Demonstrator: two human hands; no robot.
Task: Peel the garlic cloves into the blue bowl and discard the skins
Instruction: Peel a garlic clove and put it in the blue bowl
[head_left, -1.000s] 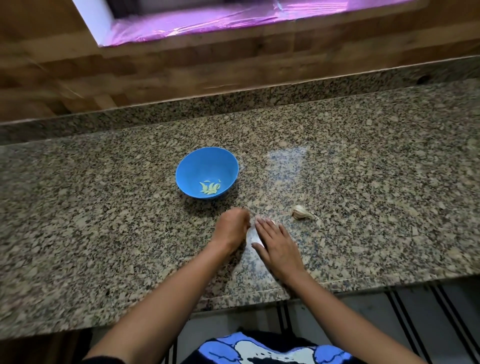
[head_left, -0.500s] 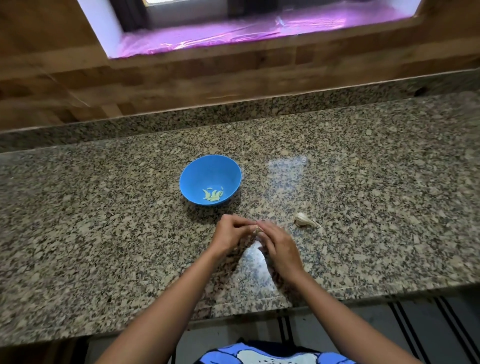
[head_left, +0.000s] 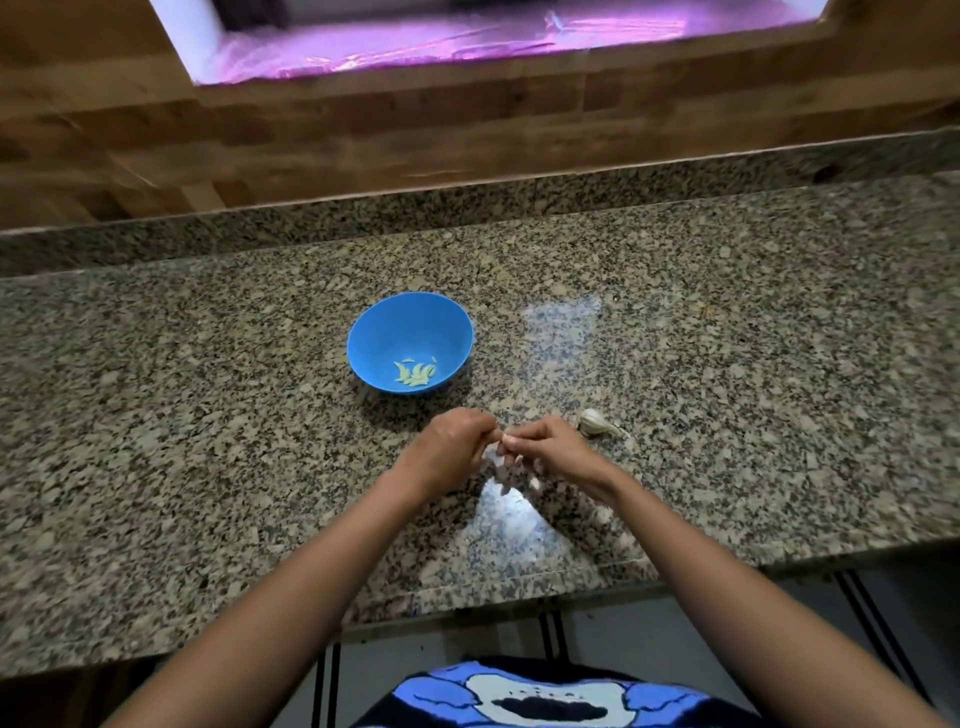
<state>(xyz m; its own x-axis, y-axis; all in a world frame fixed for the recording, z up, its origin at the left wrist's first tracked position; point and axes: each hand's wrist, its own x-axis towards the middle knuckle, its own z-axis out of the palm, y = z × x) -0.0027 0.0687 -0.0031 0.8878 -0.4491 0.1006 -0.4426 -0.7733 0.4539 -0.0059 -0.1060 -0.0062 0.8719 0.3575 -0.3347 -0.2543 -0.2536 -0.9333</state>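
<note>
l hand (head_left: 452, 447): your fingers curled, pinching garlic clove (head_left: 503, 441), frame centre.
r hand (head_left: 550, 449): fingertips pinch same clove.
blue bowl (head_left: 389, 332): just above hands; peeled cloves (head_left: 415, 373) inside.
garlic piece (head_left: 595, 422): on counter (head_left: 208, 415), right of r hand.

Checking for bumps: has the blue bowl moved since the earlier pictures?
No. The blue bowl keeps its place, left of and beyond the loose garlic piece.

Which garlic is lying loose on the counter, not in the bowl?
The pale, skin-covered garlic piece right of the right hand. The peeled cloves sit in the blue bowl; another clove is pinched between the left hand and right.
</note>
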